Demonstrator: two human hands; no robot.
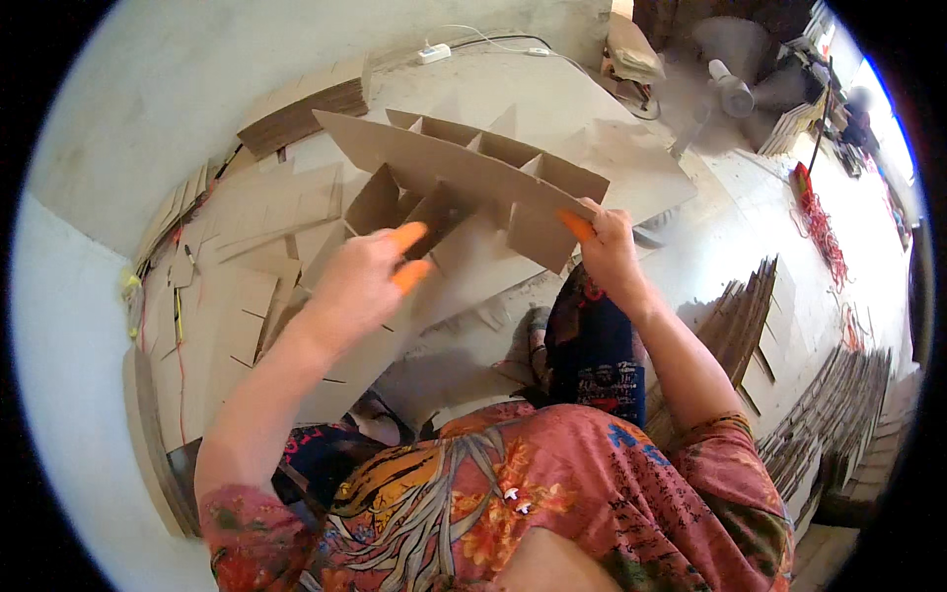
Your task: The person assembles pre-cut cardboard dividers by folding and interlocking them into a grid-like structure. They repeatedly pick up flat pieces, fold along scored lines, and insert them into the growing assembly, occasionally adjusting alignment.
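A partly assembled cardboard divider (424, 163) of interlocked brown strips stands tilted over the work surface. Its long strip runs from upper left to lower right, with cross strips making open cells. At its right end my right hand (610, 247) pinches the long strip, an orange finger cover showing against the board. My left hand (360, 286) is left of the near cells, thumb and finger apart in orange covers, with nothing seen between them. Below and left of that hand lie slotted cardboard sheets (232, 306).
Cardboard strips are stacked (306, 113) against the wall at the back left. A white power strip (434, 53) with cables sits at the far edge. More slotted cardboard bundles (829, 405) stand at the right, near red string (824, 232). A fan (732, 89) is at the back right.
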